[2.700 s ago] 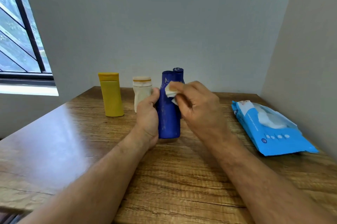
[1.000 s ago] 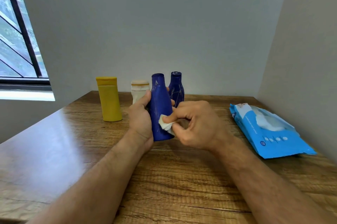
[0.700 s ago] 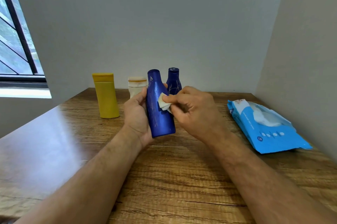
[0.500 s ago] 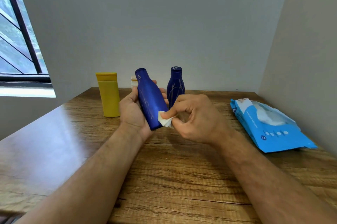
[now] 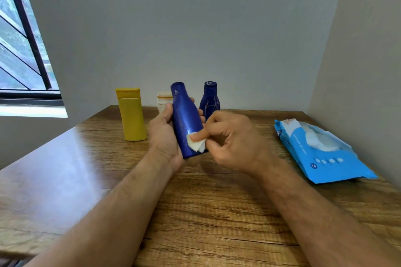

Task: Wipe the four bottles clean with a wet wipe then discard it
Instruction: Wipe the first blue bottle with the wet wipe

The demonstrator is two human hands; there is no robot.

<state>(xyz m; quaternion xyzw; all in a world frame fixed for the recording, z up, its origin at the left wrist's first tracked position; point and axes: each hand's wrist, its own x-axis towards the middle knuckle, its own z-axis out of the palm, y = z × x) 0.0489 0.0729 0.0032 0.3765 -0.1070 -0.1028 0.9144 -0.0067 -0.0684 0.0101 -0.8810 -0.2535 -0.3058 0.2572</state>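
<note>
The left hand grips a tilted blue bottle above the table while the right hand pinches a wipe against its lower side

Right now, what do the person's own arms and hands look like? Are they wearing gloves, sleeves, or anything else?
Both are bare. The left hand and the right hand wear no gloves, and no rings show on the visible fingers. The forearms are uncovered up to the bottom edge of the picture, with no sleeve, watch or bracelet in view. No cables or markings appear on them.
</note>
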